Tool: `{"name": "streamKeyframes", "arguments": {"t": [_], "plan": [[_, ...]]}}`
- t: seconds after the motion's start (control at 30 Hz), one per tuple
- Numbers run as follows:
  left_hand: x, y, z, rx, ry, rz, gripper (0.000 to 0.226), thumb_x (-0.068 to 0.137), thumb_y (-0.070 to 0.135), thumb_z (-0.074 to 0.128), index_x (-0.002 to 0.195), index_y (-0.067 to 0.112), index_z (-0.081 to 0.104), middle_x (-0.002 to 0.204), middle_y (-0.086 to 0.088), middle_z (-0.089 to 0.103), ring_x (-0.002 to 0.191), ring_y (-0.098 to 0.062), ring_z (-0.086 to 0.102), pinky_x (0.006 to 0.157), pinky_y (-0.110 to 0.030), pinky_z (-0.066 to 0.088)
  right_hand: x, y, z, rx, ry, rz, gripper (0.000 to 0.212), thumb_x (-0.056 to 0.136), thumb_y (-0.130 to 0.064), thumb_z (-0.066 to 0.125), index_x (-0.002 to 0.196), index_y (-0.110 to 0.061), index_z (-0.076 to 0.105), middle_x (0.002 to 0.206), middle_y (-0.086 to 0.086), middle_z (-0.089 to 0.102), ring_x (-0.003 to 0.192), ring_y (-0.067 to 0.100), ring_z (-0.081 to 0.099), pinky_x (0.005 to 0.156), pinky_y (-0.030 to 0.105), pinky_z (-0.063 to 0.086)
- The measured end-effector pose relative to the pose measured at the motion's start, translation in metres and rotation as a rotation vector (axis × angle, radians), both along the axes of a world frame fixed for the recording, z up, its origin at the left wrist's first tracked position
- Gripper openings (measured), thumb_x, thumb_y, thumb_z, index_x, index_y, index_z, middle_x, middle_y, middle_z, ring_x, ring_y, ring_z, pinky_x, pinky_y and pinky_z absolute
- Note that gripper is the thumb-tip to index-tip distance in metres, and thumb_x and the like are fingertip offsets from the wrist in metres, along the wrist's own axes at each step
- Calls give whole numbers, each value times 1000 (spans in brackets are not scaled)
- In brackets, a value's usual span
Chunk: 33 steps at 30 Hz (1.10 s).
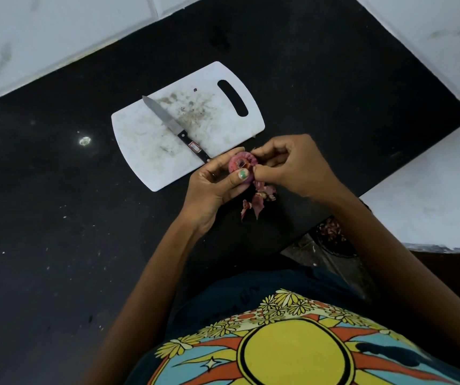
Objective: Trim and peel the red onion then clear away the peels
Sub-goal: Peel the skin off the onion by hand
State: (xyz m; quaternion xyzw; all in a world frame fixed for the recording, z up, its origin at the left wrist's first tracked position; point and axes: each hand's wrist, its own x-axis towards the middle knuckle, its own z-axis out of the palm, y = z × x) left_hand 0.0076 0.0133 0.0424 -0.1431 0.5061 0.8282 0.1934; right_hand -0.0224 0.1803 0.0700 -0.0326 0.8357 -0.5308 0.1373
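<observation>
The left hand (214, 180) curls round a small red onion (242, 165), thumb across its near side, holding it above the near edge of a black counter (56, 218). The right hand (292, 165) meets it from the right, fingertips pinched at the onion's edge; the skin it seems to grip is too small to make out. The fingers hide much of the onion, whose flat cut end faces up toward the camera. Loose peels (256, 200) lie on the counter just beneath the hands. A knife (176, 129) rests on a stained white cutting board (145, 151), blade pointing away and left, handle end near the left fingers.
</observation>
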Motion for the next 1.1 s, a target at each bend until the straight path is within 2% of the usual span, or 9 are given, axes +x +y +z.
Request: {"name": "streamKeyframes", "arguments": {"t": [0.17,0.23,0.33,0.43,0.6,0.7,0.87,0.97,1.1], "plan": [[1,1,-1,49,-21,10,36,72,9,65,107,16,65,98,2,72,89,-10,69,70,-20,57,-2,1,-3,-53,19,-46,12,74,-7,71,83,-14,74,84,7,74,76,22,72,71,46,60],[1,2,-2,56,-35,25,30,79,6,61,108,15,64,94,4,73,86,-9,70,69,-19,57,-3,2,-4,-88,6,-80,16,77,0,67,83,-14,74,86,9,74,76,23,72,72,47,59],[-1,2,-3,60,-37,74,31,76,7,64,106,14,64,95,1,72,84,-10,70,68,-20,57,0,-1,-4,-127,-12,-51,16,80,-5,69,95,-11,73,90,7,74,82,20,72,78,42,59],[-3,1,-1,64,-24,98,34,69,12,67,103,15,65,95,0,71,82,-11,70,67,-19,57,7,-6,-2,-199,-33,-45,26,80,-14,74,104,-5,70,96,5,73,85,19,72,78,33,59],[-4,1,-1,68,-34,134,39,67,11,68,106,14,64,105,-5,66,85,-11,69,68,-19,57,12,-13,-3,-171,96,-143,8,83,-13,71,89,-7,71,82,3,72,76,17,71,71,38,60],[-3,2,0,114,-64,129,38,70,12,66,107,13,63,105,-5,67,86,-12,69,69,-20,58,13,-16,-8,-196,53,-241,6,85,-8,67,87,-3,68,79,7,71,71,17,71,65,32,60],[-2,4,2,220,-118,130,29,83,11,58,111,8,61,96,-4,72,86,-11,70,74,-22,58,10,-9,-28,-32,0,-349,3,85,-11,66,85,-8,68,77,2,69,68,17,70,68,43,60],[-2,4,1,236,-138,150,31,85,7,56,117,5,59,98,-6,71,86,-12,69,76,-22,57,10,-8,-25,-2,-48,-290,16,84,-3,61,93,-12,71,86,-7,69,83,8,68,84,35,57],[-2,4,0,224,-127,171,40,81,8,60,121,3,58,101,-7,70,87,-12,69,78,-22,57,13,-13,-2,-173,-36,-205,16,86,-11,65,101,-8,70,89,1,71,80,9,68,74,25,57]]}}
